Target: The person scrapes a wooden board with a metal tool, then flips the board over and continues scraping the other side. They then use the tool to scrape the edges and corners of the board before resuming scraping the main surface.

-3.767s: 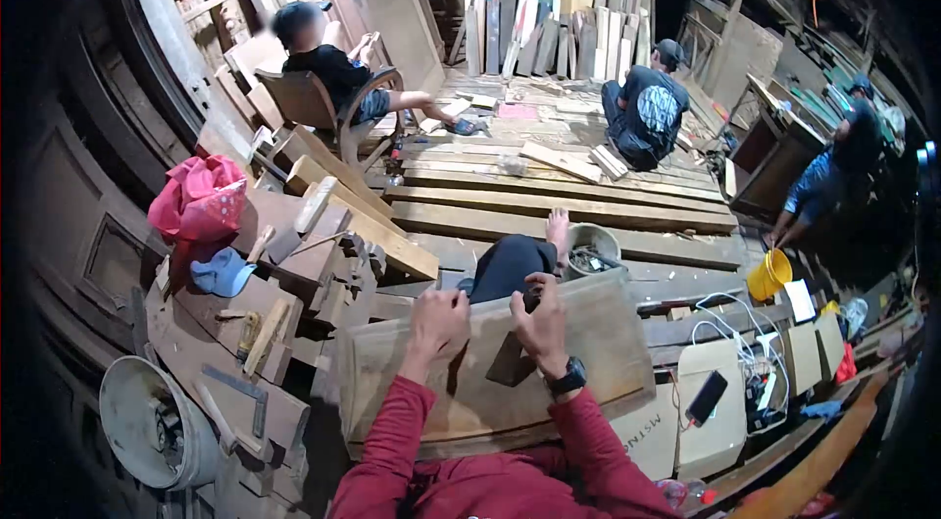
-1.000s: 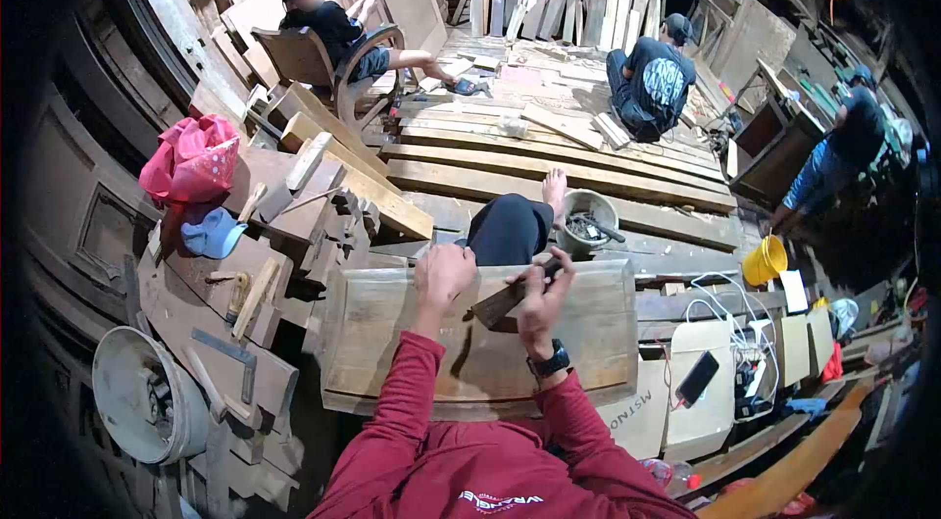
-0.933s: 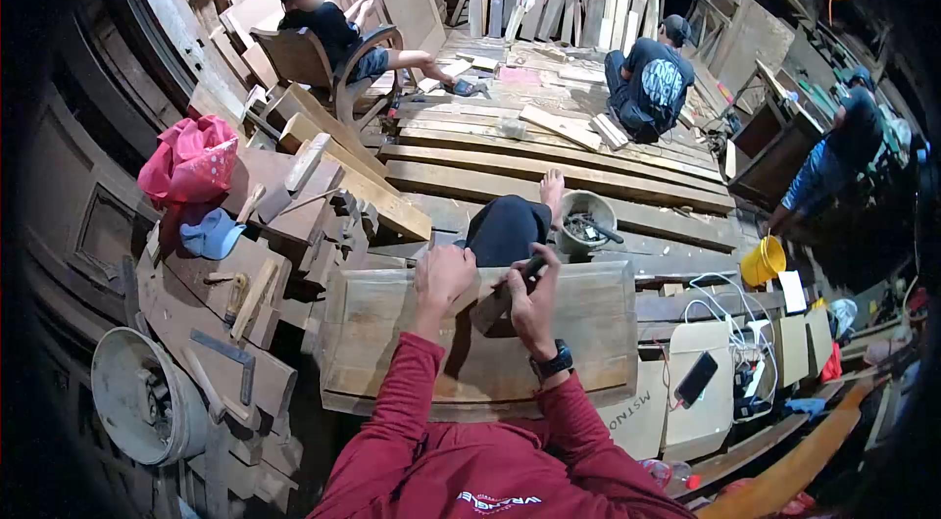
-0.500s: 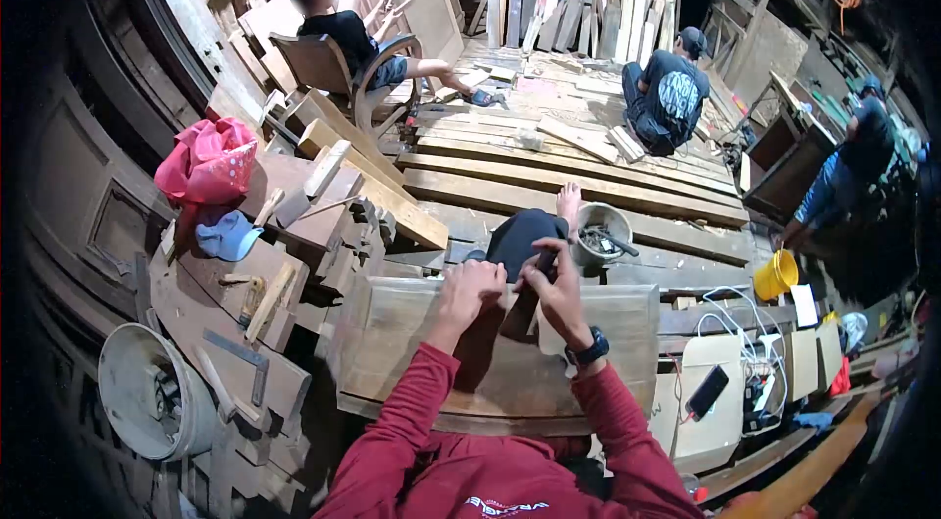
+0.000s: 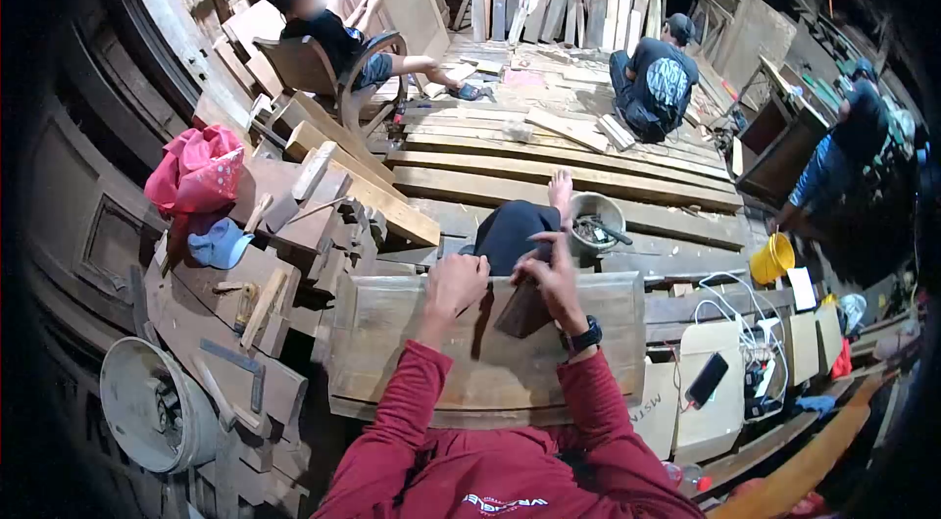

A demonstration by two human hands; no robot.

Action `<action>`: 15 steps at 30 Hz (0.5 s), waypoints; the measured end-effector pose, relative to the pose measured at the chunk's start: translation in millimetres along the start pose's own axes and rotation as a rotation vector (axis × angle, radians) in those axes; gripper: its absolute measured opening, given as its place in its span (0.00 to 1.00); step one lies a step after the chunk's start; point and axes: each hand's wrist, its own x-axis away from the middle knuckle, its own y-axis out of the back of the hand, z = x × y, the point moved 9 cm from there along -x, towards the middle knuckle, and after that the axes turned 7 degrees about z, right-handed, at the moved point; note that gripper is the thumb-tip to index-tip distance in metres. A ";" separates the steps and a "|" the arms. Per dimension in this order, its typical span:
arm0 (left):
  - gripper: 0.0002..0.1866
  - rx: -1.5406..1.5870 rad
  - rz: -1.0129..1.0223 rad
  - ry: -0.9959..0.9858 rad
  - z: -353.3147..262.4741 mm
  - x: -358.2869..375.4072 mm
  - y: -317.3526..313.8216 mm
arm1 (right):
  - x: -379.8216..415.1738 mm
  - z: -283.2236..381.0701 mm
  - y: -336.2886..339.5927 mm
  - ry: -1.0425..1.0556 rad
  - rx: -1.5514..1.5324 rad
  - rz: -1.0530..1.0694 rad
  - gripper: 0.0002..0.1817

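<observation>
A pale brown wooden panel [image 5: 392,362] with a raised border lies across my lap. My right hand [image 5: 557,286], with a watch on its wrist, grips a dark brown flat piece [image 5: 524,311] over the panel's far half. The piece slants down toward the wood, and its upper end pokes out between thumb and fingers. To its left, my left hand [image 5: 455,286] is closed, knuckles up, at the panel's far edge. Its fingertips are hidden, and I cannot tell what they hold.
A bucket of small parts [image 5: 596,225] stands beyond the panel, a larger white bucket [image 5: 123,401] at left. Tools and a square [image 5: 235,362] lie on the left bench. A phone [image 5: 707,379] and cables are at right. Three people sit or work farther off.
My hands have moved slightly apart. The dark piece has swung to a steeper slant, with more of its flat face showing. The whole view has shifted a little.
</observation>
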 end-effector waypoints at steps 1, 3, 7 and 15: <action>0.23 0.011 0.017 0.005 0.1 0.7 -1.2 | 4.4 -3.9 -10.7 -0.040 0.127 0.120 0.21; 0.24 0.033 0.053 0.016 2.1 1.2 -1.6 | 10.3 -5.9 -24.0 -0.015 0.230 0.264 0.19; 0.23 0.049 -0.010 -0.006 1.5 0.8 2.7 | 15.0 23.2 5.7 0.057 -0.072 -0.186 0.17; 0.24 0.042 0.078 0.070 7.5 -2.4 -4.5 | 22.1 30.9 0.7 0.065 0.422 -0.028 0.15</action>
